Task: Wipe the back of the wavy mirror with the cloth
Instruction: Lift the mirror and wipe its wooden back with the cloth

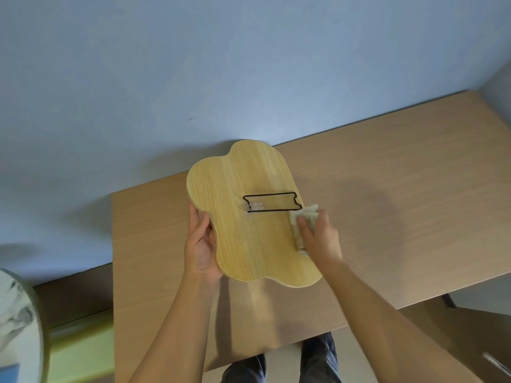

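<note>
The wavy mirror [243,233] is held above the wooden table with its light wood back facing me. A black wire stand [272,202] lies folded flat across the back. My left hand [201,244] grips the mirror's left edge, fingers curled around the rim. My right hand [320,239] presses a crumpled beige cloth [300,219] against the right side of the back, just below the wire stand's right end. Part of the cloth is hidden under my fingers.
The light brown table [387,203] stands against a blue wall [221,64]. A round marbled surface [16,322] sits at the lower left, with a pale green bar [83,352] beside it. My legs show below the table's front edge.
</note>
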A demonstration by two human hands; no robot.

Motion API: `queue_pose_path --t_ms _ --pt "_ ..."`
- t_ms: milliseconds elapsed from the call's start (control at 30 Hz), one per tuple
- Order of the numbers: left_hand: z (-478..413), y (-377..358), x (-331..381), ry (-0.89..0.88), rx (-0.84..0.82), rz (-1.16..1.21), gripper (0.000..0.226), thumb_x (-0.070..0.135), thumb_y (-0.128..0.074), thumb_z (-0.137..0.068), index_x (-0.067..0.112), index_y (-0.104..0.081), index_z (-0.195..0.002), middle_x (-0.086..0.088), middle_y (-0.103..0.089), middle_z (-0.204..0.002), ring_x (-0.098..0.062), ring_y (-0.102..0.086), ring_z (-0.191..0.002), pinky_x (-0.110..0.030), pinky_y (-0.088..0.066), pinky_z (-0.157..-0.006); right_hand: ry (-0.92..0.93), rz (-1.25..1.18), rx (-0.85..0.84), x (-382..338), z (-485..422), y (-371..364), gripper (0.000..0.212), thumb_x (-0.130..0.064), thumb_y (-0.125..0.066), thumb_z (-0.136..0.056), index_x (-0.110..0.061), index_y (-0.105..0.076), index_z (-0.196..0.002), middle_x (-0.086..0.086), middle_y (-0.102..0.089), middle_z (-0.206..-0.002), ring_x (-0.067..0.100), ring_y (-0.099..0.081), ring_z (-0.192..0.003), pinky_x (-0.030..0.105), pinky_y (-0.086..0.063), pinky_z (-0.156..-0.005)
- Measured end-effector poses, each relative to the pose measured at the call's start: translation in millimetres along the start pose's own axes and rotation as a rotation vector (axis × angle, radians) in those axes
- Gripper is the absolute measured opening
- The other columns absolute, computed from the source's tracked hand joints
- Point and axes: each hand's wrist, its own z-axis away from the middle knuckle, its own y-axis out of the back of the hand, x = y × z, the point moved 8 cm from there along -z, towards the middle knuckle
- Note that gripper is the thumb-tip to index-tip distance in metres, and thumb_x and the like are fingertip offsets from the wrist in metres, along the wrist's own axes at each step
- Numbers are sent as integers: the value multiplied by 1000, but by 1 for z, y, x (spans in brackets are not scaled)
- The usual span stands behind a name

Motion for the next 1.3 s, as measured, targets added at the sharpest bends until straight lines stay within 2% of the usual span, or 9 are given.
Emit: queue_pose_path --t_ms 233,367,467,633,767,867,1000,1167,1300 --pt "-1 -2 1 4 -13 41 50 21 -55 -107 36 -55 -154 8 -76 -130 -15 -74 -113 -39 -63 -89 10 26 84 -10 -10 31 32 -34 -65 -101 -11 -43 -103 11 -67 -90 36 -70 -81 47 -59 -67" --pt "-1 -3 1 12 -11 43 46 26 -51 -110 36 -56 -154 4 -73 -137 -19 -71 -119 -43 -60 -98 207 -186 -109 -83 33 -18 28 -45 -69 -95 -28 -48 -104 -11 -70 -88 0 -70 -79 16 -55 -57" --pt "2 -6 2 21 -13 45 49 31 -53 -108 32 -53 -157 0 -66 -144 -25 -64 -130 -51 -50 -113 234 -170 -204 -91 49 -45 30 -40 -66 -99 -16 -51 -107 -1 -71 -98 14 -71 -88 37 -61 -69" --pt "5 -5 2 42 2 43 78 45 -78 -86 31 -52 -158 -6 -56 -151 -29 -55 -136 -58 -36 -123 18 -40 -28 -17 14 -9 38 -40 -62 -102 -6 -48 -113 15 -71 -94 41 -70 -89 47 -57 -72" --pt "4 -4 1 49 13 71 64 43 -70 -96 33 -54 -156 -5 -58 -151 -27 -57 -135 -53 -42 -118 -50 170 83 14 -12 28 30 -36 -59 -104 -14 -39 -101 20 -69 -99 38 -66 -79 53 -59 -68" --pt "2 1 2 18 32 73 45 28 -50 -109 35 -57 -153 0 -66 -149 -20 -67 -128 -44 -54 -107 91 89 161 -31 -21 39 31 -33 -64 -101 -12 -43 -111 5 -67 -91 37 -69 -80 47 -56 -64" --pt "0 5 -2 52 43 102 44 24 -44 -112 36 -58 -153 1 -70 -144 -20 -70 -124 -43 -58 -102 382 -176 -130 -156 -1 -13 28 -49 -66 -96 -40 -43 -109 -7 -72 -92 20 -75 -83 42 -60 -69" --pt "0 5 -3 74 14 144 48 28 -56 -104 40 -60 -150 -1 -75 -139 -20 -75 -118 -42 -63 -94 685 20 -358 -252 17 -83 44 -45 -64 -99 -8 -53 -121 4 -71 -103 26 -69 -87 46 -52 -84" --pt "-2 4 -2 71 -15 148 53 23 -60 -100 39 -60 -150 -4 -71 -144 -22 -74 -121 -44 -61 -100 717 207 -338 -251 -8 -103 40 -47 -53 -105 -8 -52 -112 2 -67 -102 24 -63 -83 49 -43 -94"
